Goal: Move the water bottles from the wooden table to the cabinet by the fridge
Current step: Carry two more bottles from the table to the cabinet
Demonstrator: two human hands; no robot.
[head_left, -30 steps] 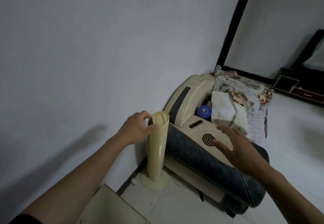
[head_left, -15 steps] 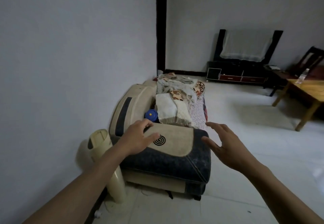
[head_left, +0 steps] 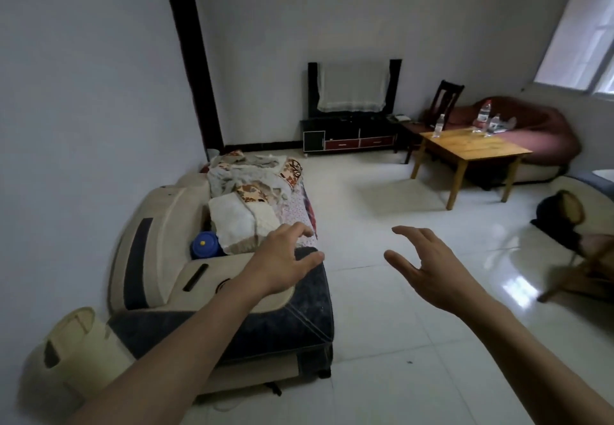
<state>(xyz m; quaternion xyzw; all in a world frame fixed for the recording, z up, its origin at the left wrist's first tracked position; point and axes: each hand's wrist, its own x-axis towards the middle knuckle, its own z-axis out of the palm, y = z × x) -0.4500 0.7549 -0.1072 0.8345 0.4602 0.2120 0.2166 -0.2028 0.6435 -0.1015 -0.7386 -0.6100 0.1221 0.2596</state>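
As view swung right, wooden table [head_left: 471, 148] with water bottles [head_left: 483, 115] appeared.

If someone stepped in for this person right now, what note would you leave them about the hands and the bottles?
Left hand: open, holding nothing, over the sofa arm.
Right hand: open, holding nothing, above the floor.
Bottles: three visible, upright on the wooden table across the room, one at its left corner, two at the back.
Done: nothing carried yet, by the look of it.
Left: walk over, take the bottles to the cabinet by the fridge; neither is in view.
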